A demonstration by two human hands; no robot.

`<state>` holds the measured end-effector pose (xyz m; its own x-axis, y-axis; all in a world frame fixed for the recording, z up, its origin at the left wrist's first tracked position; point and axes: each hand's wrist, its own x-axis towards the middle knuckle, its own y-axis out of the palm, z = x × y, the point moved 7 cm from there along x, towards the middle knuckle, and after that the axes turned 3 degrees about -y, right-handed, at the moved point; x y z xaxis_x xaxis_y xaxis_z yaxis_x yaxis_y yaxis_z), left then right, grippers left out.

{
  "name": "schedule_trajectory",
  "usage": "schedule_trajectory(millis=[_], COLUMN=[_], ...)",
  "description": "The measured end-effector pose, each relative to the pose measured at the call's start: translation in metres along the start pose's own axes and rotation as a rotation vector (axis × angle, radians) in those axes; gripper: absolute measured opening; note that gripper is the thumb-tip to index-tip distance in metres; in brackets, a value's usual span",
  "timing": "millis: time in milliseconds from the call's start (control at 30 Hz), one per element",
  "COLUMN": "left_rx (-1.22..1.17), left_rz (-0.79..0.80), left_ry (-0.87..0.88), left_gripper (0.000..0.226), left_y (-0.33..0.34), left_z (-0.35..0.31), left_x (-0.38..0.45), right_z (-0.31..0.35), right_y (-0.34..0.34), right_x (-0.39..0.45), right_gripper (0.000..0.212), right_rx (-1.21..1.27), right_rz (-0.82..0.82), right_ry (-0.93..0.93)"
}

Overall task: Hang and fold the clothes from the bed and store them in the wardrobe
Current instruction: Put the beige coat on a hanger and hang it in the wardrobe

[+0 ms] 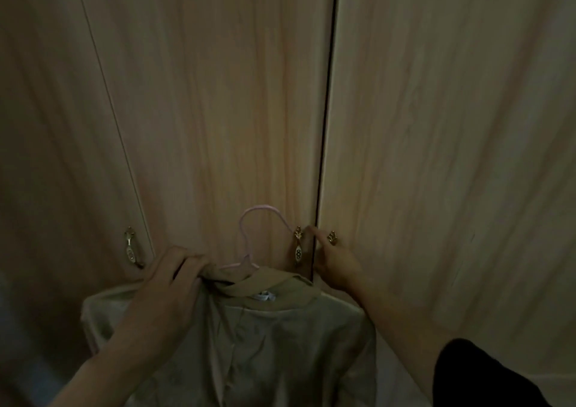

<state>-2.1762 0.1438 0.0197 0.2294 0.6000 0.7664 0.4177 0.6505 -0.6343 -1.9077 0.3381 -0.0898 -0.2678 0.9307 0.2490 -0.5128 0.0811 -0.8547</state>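
A beige collared shirt (268, 338) hangs on a pink hanger (249, 235) right in front of the shut wardrobe doors (218, 110). My left hand (168, 285) grips the shirt's collar and the hanger's shoulder at the left. My right hand (335, 261) is at the gap between the middle and right doors, its fingers curled around the right door's brass handle (332, 237), most of which it hides. The middle door's brass handle (298, 249) is just left of that hand, untouched.
Three pale wood doors fill the view; a dark seam (327, 110) runs between the middle and right ones. A third brass handle (132, 249) sits on the left door. My black sleeve (480, 375) shows at the lower right.
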Motion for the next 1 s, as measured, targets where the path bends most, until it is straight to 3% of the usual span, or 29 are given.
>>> schedule_trajectory(millis=[233, 333, 467, 700, 1000], left_rx=[-0.108, -0.187, -0.256, -0.417, -0.539], left_rz=[0.008, 0.014, 0.008, 0.048, 0.035], left_ry=[0.145, 0.243, 0.356, 0.489, 0.533], left_gripper=[0.021, 0.018, 0.020, 0.019, 0.023], left_y=[-0.011, -0.007, 0.012, 0.041, 0.047], left_z=[-0.015, -0.025, -0.053, -0.116, -0.205], left_x=[-0.017, -0.026, -0.028, -0.026, 0.005], right_z=[0.016, 0.023, 0.027, 0.015, -0.047], right_y=[-0.006, -0.013, -0.045, -0.098, -0.165], right_x=[-0.082, -0.133, -0.196, -0.286, -0.381], right_gripper=[0.050, 0.042, 0.053, 0.025, 0.032], right_rx=[-0.247, -0.486, -0.421, -0.582, -0.539], right_rz=[-0.041, 0.019, -0.097, -0.271, -0.368], right_ry=[0.038, 0.031, 0.162, 0.251, 0.373])
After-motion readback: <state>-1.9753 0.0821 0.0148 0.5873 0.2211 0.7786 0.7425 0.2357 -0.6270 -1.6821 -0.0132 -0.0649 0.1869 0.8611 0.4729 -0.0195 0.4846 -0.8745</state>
